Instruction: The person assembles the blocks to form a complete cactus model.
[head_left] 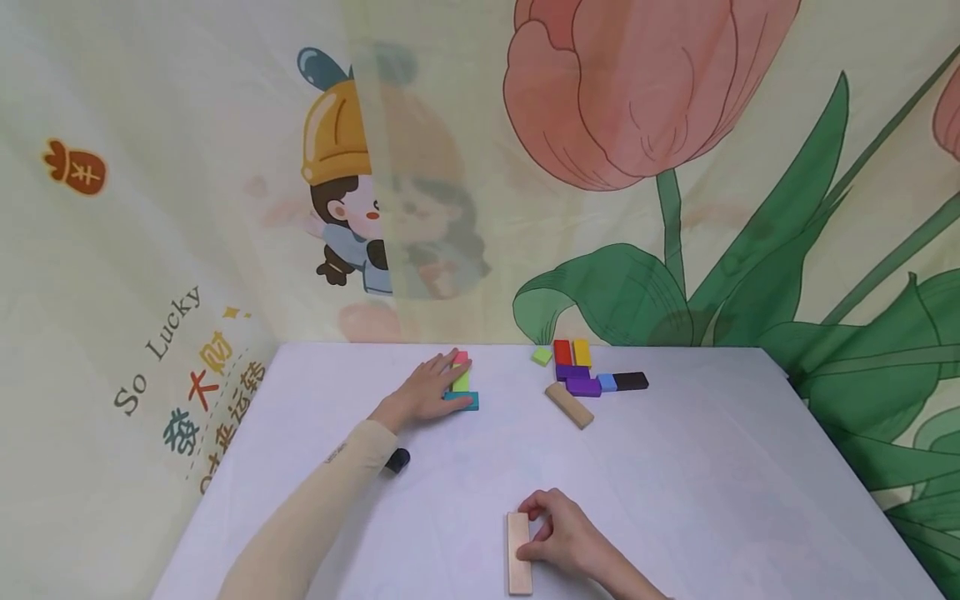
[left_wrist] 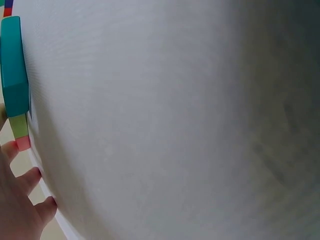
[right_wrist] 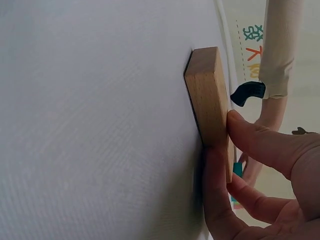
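Note:
At the back of the table my left hand (head_left: 429, 390) lies with fingers spread over a short row of blocks. That row runs from a pink block (head_left: 461, 357) through a lime green block (head_left: 461, 380) to a teal block (head_left: 468, 402), and the hand partly covers it. In the left wrist view, fingertips reach beside the pink and green blocks, near the teal one. Close to the front, my right hand (head_left: 566, 533) holds a plain wooden block (head_left: 517, 554). Thumb and fingers grip its right side, and the block lies lengthwise toward me on the white cloth.
Right of the left hand lies a cluster: red block (head_left: 562, 351), yellow block (head_left: 582, 352), purple block (head_left: 583, 387), light blue block (head_left: 607, 382) and black block (head_left: 632, 381). Nearby are a small green block (head_left: 542, 356) and another wooden block (head_left: 569, 405). A black strap (head_left: 398, 460) shows at the left wrist.

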